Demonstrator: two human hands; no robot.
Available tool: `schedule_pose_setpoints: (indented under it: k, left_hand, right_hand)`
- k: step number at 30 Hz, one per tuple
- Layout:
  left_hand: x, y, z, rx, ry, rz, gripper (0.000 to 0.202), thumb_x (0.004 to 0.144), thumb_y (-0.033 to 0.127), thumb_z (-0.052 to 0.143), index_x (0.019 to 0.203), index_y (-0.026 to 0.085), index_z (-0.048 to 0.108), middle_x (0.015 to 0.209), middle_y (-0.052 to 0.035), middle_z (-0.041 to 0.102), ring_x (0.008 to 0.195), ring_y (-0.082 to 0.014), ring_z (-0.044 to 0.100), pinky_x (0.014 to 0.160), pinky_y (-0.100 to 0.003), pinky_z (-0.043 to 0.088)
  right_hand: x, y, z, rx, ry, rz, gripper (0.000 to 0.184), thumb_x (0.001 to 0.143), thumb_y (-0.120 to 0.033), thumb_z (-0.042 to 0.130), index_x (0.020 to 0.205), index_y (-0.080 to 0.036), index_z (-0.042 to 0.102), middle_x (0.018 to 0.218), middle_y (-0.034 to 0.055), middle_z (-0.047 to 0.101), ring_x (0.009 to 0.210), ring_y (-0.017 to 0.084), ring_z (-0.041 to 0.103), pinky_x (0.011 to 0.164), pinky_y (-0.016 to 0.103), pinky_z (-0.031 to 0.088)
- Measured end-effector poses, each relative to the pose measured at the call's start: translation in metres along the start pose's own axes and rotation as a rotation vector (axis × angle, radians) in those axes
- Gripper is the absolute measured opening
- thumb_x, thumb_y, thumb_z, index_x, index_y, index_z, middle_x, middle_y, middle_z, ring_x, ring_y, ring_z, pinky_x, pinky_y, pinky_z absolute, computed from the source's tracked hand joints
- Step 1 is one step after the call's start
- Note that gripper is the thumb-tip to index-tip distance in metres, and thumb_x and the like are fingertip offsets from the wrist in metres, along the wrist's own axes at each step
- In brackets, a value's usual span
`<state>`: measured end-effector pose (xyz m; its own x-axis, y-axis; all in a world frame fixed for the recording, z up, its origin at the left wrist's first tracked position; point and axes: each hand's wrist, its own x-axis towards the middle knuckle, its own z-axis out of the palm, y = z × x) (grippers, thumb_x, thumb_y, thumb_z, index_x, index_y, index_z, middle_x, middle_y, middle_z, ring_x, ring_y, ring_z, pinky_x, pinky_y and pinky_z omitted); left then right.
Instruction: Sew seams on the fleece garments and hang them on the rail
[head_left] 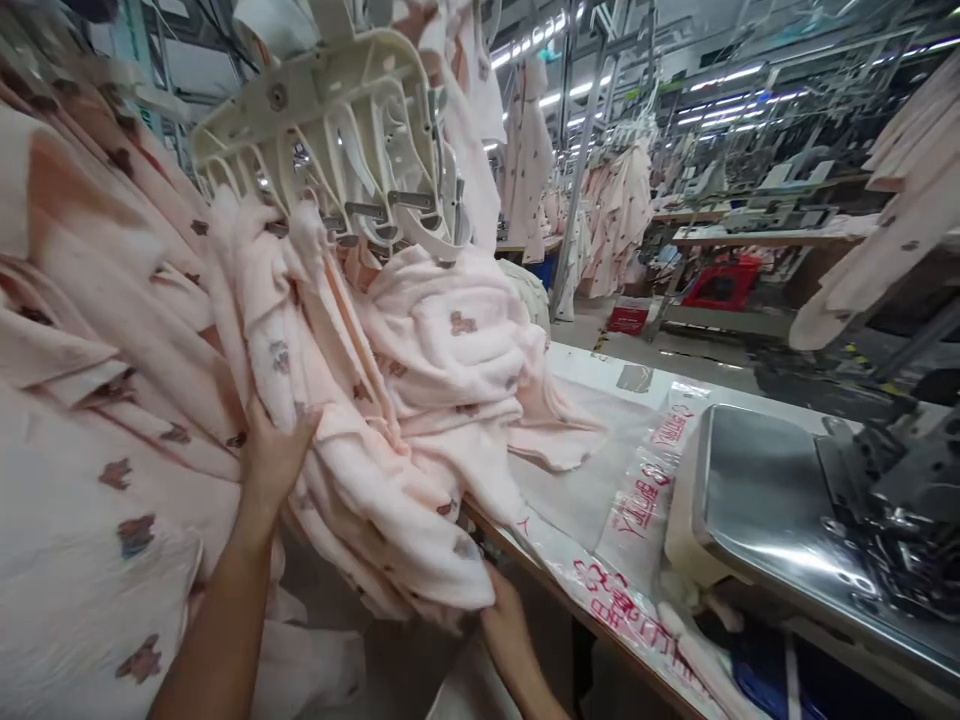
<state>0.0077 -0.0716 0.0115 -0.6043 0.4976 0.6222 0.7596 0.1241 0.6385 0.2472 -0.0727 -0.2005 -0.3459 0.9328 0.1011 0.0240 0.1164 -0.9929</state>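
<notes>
Head view: pink garment bundle, fleecy with small dark prints, hangs from a cream plastic clamp hanger at top centre. Its lower part spills over the near edge of the counter. Left hand is pressed against the bundle's left side, fingers pushed into the folds, thumb lying on the fabric; grip there cannot tell, closed or just resting. Right hand is at the bundle's bottom end, below the counter edge, touching the fabric, fingers hidden under it; grip cannot tell. More of the same pink garments hang packed just left of the bundle, filling that side. Clear plastic bag with red lettering lies flat on the counter, right of the bundle, one garment flap resting on it. Sewing machine sits on the right, near the bag. Red crate is far back.
</notes>
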Motion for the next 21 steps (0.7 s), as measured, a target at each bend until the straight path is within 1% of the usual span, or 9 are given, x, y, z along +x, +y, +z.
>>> schedule_pose_setpoints:
  k: [2,3,4,6,8,11,14,18,21]
  left_hand:
    - [-0.026,0.018,-0.001,0.061,0.178,0.18,0.079,0.069,0.04,0.064,0.135,0.013,0.03,0.135,-0.0181,0.039,0.129,-0.031,0.033,0.106,-0.048,0.028]
    - [-0.042,0.032,0.001,0.047,0.156,0.312,0.08,0.072,0.037,0.063,0.138,0.015,0.023,0.139,-0.017,0.033,0.131,-0.0289,0.029,0.108,-0.046,0.026]
    - [-0.058,0.05,0.005,-0.026,0.032,0.46,0.078,0.074,0.033,0.061,0.139,0.02,0.019,0.139,-0.0137,0.034,0.13,-0.0264,0.032,0.106,-0.043,0.031]
    - [-0.084,0.092,0.016,-0.154,-0.611,0.803,0.078,0.072,0.028,0.061,0.139,0.023,0.022,0.132,-0.0121,0.045,0.118,-0.0256,0.047,0.094,-0.039,0.044]
    - [-0.094,0.137,0.027,-0.268,-0.839,0.968,0.058,0.072,0.023,0.058,0.127,0.029,0.042,0.111,-0.0034,0.062,0.097,-0.019,0.06,0.081,-0.028,0.05]
    - [-0.078,0.195,0.037,-0.438,-0.735,0.954,0.035,0.075,0.015,0.049,0.108,0.025,0.055,0.093,0.0021,0.066,0.085,-0.014,0.062,0.075,-0.022,0.047]
    - [-0.054,0.224,0.042,-0.436,-0.561,0.889,0.027,0.077,0.017,0.047,0.101,0.022,0.057,0.086,0.0015,0.064,0.08,-0.0152,0.06,0.071,-0.024,0.045]
    - [-0.052,0.215,0.06,-0.036,-0.395,0.956,0.025,0.077,0.025,0.047,0.096,0.019,0.062,0.096,-0.0078,0.059,0.093,-0.0262,0.055,0.08,-0.036,0.043]
    - [-0.054,0.198,0.082,0.063,-0.644,0.837,0.025,0.077,0.027,0.044,0.093,0.023,0.062,0.091,-0.0056,0.059,0.084,-0.0248,0.058,0.074,-0.036,0.045]
  right_hand:
    - [-0.013,-0.029,-0.02,-0.009,0.073,-0.039,0.027,0.078,-0.032,0.049,0.094,-0.019,0.066,0.093,0.0066,0.069,0.087,0.025,0.061,0.077,0.033,0.048]
    - [-0.019,-0.049,-0.033,-0.027,0.147,-0.1,0.024,0.078,-0.031,0.051,0.09,-0.019,0.067,0.09,0.0053,0.069,0.082,0.024,0.061,0.073,0.031,0.049]
    - [-0.024,-0.071,-0.047,-0.054,0.22,-0.17,0.019,0.077,-0.029,0.053,0.086,-0.02,0.068,0.086,0.0038,0.069,0.075,0.021,0.061,0.069,0.028,0.049]
    - [-0.03,-0.114,-0.075,-0.113,0.336,-0.287,0.014,0.075,-0.023,0.056,0.083,-0.022,0.068,0.076,0.0004,0.068,0.063,0.017,0.058,0.056,0.022,0.045]
    - [-0.032,-0.145,-0.103,-0.19,0.459,-0.383,0.021,0.073,-0.022,0.062,0.093,-0.023,0.066,0.085,0.0017,0.068,0.069,0.017,0.06,0.059,0.022,0.046]
    - [-0.04,-0.154,-0.133,-0.288,0.306,-0.317,0.046,0.072,-0.025,0.066,0.116,-0.024,0.055,0.113,0.006,0.061,0.101,0.024,0.056,0.081,0.03,0.047]
    - [-0.061,-0.126,-0.147,-0.399,-0.01,-0.135,0.023,0.078,-0.023,0.056,0.1,-0.024,0.064,0.101,0.0032,0.066,0.096,0.023,0.059,0.084,0.03,0.045]
    - [-0.103,-0.081,-0.158,-0.603,0.182,0.143,0.032,0.081,-0.031,0.052,0.112,-0.022,0.053,0.094,0.0055,0.067,0.079,0.023,0.063,0.071,0.029,0.046]
    - [-0.129,-0.08,-0.176,-0.661,0.094,0.241,0.033,0.071,-0.04,0.064,0.096,-0.02,0.056,0.081,0.0037,0.066,0.065,0.019,0.06,0.061,0.025,0.044]
